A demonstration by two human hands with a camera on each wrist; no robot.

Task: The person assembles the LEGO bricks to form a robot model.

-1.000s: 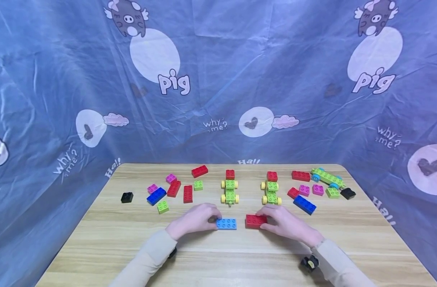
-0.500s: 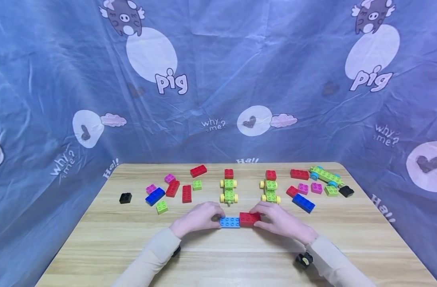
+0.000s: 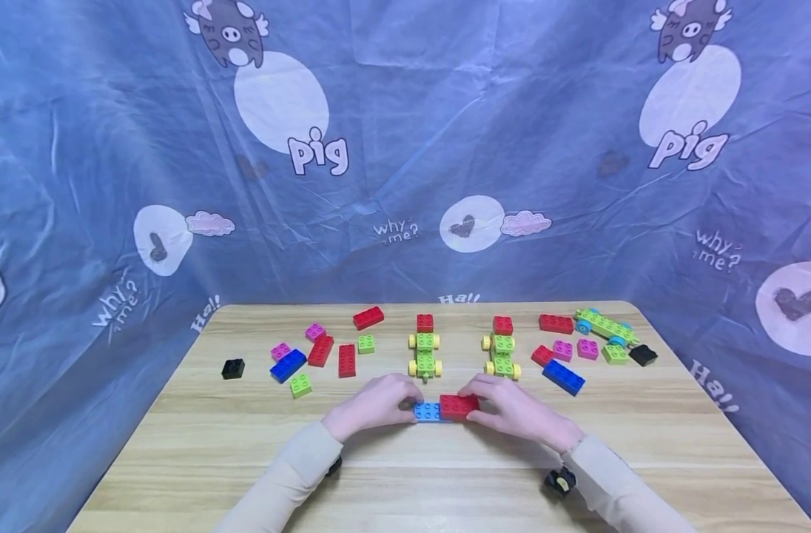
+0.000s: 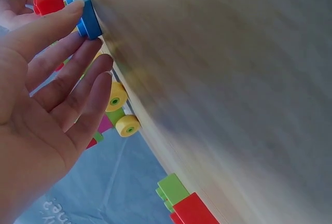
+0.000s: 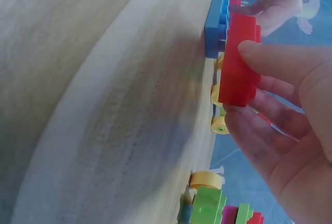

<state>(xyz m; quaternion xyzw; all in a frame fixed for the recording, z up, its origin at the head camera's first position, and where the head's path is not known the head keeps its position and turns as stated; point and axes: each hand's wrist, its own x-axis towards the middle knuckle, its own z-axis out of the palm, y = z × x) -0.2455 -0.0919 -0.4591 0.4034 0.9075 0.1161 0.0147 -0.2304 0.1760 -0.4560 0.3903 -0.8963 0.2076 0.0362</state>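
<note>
A light blue toy brick [image 3: 427, 412] lies on the table, and my left hand [image 3: 377, 403] pinches its left end between thumb and fingers. In the left wrist view the thumb presses the near side of the blue brick [image 4: 84, 14]. My right hand [image 3: 517, 407] grips a red brick [image 3: 458, 406] by its right end. The red brick overlaps the blue one's right part, above its studs. In the right wrist view the red brick [image 5: 240, 60] sits over the blue brick's studs; whether they are locked together I cannot tell.
Two green wheeled bases [image 3: 425, 355] with yellow wheels stand just behind the hands. Loose bricks lie to the left, among them a dark blue brick [image 3: 288, 366]. On the right are another dark blue brick [image 3: 563, 377] and a long green base [image 3: 605, 328] with blue wheels.
The red brick has moved left, from apart, to beside the blue brick, and now over its right part. The blue brick has shifted slightly right with my left hand.
</note>
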